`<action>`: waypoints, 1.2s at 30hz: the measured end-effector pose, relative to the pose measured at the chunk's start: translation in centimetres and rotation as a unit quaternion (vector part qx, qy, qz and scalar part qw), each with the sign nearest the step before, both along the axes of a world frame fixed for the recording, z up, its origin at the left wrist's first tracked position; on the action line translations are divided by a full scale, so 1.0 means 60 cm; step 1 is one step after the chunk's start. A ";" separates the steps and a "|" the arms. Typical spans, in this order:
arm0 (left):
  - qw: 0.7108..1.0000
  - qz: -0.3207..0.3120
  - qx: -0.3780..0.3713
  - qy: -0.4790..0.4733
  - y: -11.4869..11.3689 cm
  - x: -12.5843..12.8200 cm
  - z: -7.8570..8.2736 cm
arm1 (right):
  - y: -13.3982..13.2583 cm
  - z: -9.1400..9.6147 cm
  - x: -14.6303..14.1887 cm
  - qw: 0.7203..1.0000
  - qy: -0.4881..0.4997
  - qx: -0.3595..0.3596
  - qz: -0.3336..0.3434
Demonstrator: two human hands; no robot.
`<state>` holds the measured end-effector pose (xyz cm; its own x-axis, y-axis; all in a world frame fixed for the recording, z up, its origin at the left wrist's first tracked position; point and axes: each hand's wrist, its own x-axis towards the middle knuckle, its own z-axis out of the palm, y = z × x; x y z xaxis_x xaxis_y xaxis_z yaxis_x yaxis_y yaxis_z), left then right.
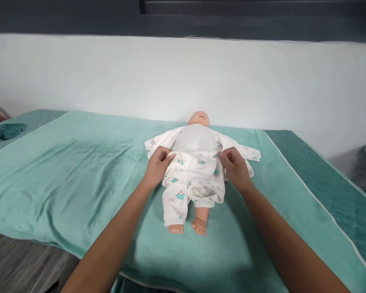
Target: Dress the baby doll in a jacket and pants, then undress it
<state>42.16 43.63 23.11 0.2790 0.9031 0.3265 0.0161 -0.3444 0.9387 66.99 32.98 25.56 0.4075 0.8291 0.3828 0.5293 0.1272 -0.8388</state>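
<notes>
A baby doll point(199, 118) lies on its back, its feet toward me. White printed baby trousers point(198, 162) cover its hips and legs, with both bare feet sticking out. The leg on the right is bunched up higher than the one on the left. At the left of the waistband, my left hand point(159, 163) pinches the cloth between thumb and fingers. My right hand point(234, 166) grips the waistband's other side. A white long-sleeved top point(167, 138) lies spread under and around the doll's arms, and a pale plain torso point(195, 137) shows above the waistband.
A green blanket point(79, 175) with soft folds covers the table, and a darker green cloth point(317, 179) lies at its right. Behind the doll's head rises a white wall point(110, 77). Grey floor point(18, 260) shows at the lower left.
</notes>
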 end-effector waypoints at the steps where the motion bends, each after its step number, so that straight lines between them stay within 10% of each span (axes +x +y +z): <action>1: 0.999 0.028 0.021 -0.008 0.012 0.014 -0.001 | 0.016 -0.008 0.005 0.998 0.038 0.023 -0.037; 6: 0.995 0.092 0.035 0.033 0.061 0.063 -0.014 | 0.049 -0.039 0.025 0.995 0.093 -0.005 -0.026; 14: 0.973 -0.109 -0.195 -0.062 0.060 0.034 -0.022 | 0.006 -0.015 0.051 0.951 0.125 -0.148 0.242; 23: 0.984 -0.141 -0.106 -0.010 0.055 0.031 -0.014 | 0.025 -0.054 0.033 0.986 0.137 -0.058 0.081; 31: 0.992 -0.009 0.127 -0.001 0.030 0.047 -0.008 | 0.039 -0.056 0.014 0.991 0.129 0.020 -0.016; 36: 0.984 0.141 0.105 -0.023 0.046 0.055 -0.012 | 0.036 -0.053 0.009 0.992 0.114 0.030 -0.050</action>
